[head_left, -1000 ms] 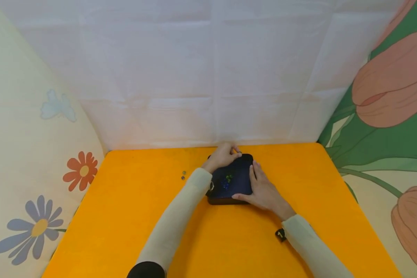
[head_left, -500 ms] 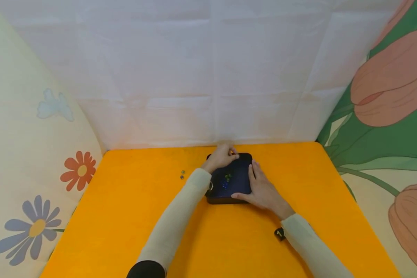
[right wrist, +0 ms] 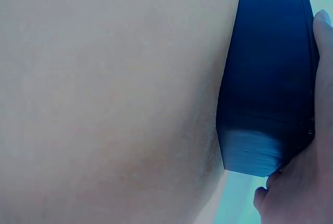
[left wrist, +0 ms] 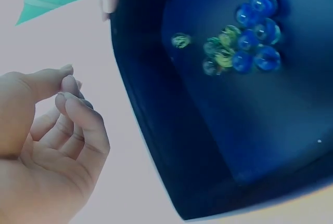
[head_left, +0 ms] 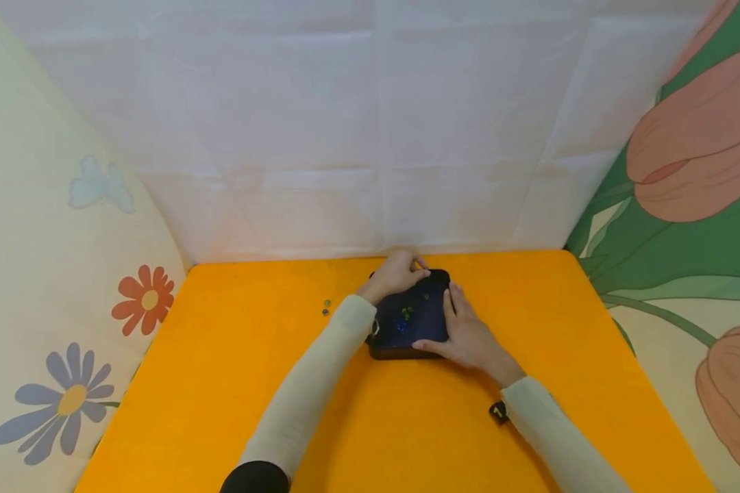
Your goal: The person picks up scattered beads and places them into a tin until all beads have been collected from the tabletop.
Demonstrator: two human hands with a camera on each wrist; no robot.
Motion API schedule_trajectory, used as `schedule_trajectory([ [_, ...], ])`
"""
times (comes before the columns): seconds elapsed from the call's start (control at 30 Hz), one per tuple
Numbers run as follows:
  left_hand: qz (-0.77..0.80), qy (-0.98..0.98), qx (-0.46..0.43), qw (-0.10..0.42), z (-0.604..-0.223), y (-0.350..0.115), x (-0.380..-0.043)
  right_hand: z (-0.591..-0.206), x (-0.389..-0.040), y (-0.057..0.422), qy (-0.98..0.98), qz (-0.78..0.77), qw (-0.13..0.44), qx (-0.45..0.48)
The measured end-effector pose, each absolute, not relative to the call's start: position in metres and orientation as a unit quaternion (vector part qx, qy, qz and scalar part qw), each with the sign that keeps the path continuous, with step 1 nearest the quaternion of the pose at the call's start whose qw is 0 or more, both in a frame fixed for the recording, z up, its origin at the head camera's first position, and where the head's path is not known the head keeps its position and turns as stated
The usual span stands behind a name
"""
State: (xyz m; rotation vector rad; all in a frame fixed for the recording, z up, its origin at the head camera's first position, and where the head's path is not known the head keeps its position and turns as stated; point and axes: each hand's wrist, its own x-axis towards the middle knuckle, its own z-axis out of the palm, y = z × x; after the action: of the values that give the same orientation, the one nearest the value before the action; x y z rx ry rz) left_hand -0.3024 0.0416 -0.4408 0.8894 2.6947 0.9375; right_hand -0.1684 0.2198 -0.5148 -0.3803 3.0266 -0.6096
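Observation:
A black rectangular tray (head_left: 391, 353) lies on the orange table. Inside it, blue marbles (left wrist: 268, 57) and yellow-green marbles (left wrist: 229, 38) cluster together. One yellow-green marble (left wrist: 181, 40) lies apart, nearer the wall. My left hand (head_left: 399, 275) reaches over the tray's far left part; the left wrist view shows its fingers loosely curled, with no marble visible among them. At the tray's near right corner, my right hand (head_left: 471, 341) rests its thumb along the near rim and its straight fingers along the right side. The right wrist view shows the tray's outer wall (right wrist: 265, 78) beside that hand.
Two small marbles (head_left: 327, 307) lie on the table left of the tray. The orange table (head_left: 240, 383) extends around it. A white sheet (head_left: 284, 137) hangs behind, with flower-printed cloths (head_left: 703, 260) at the sides.
A marble at my left fingertips has been let go and now lies in the tray, apart from the cluster. My right hand stays at the tray's corner.

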Motion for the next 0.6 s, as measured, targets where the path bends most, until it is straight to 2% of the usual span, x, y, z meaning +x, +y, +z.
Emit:
schedule_trajectory([
  [0.3, 0.299, 0.895, 0.324, 0.062, -0.43, 0.038, -0.295, -0.515, -0.168, 0.221, 0.973, -0.196, 0.02, -0.121],
  [0.6, 0.316, 0.89, 0.318, 0.078, -0.427, 0.018, -0.287, -0.514, -0.168, 0.223, 0.972, -0.2, 0.023, -0.12],
])
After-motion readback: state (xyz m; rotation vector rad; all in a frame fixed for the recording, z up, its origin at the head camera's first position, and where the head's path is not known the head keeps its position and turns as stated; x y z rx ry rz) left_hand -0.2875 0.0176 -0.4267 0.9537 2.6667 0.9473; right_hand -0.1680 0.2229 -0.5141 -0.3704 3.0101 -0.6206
